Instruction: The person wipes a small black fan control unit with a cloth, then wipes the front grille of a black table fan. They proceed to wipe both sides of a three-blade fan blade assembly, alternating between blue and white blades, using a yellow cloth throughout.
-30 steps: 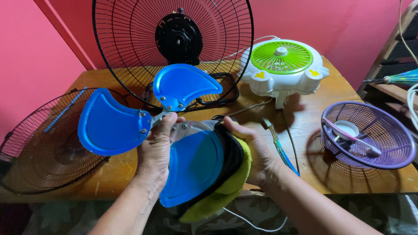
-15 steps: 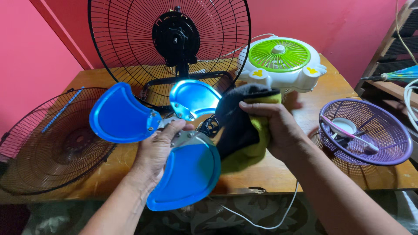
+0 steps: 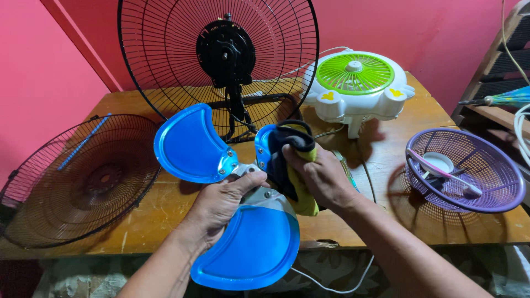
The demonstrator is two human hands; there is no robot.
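A blue three-bladed fan propeller (image 3: 190,144) is held over the front of a wooden table (image 3: 165,207). My left hand (image 3: 221,207) grips it at the silver hub, palm under the centre. My right hand (image 3: 320,176) presses a yellow and dark cloth (image 3: 295,160) against the upper right blade, which the cloth mostly covers. One blade points up left, another hangs down toward me past the table's edge.
A black fan with its rear grille (image 3: 221,60) stands at the back. A loose front grille (image 3: 83,176) lies at the left. A white and green small fan (image 3: 356,83) sits at the back right, a purple basket (image 3: 469,171) at the right. A white cord (image 3: 326,284) hangs below.
The propeller has turned in my left hand. My right hand carried the cloth from the lower blade up onto the upper right blade and wraps it there now.
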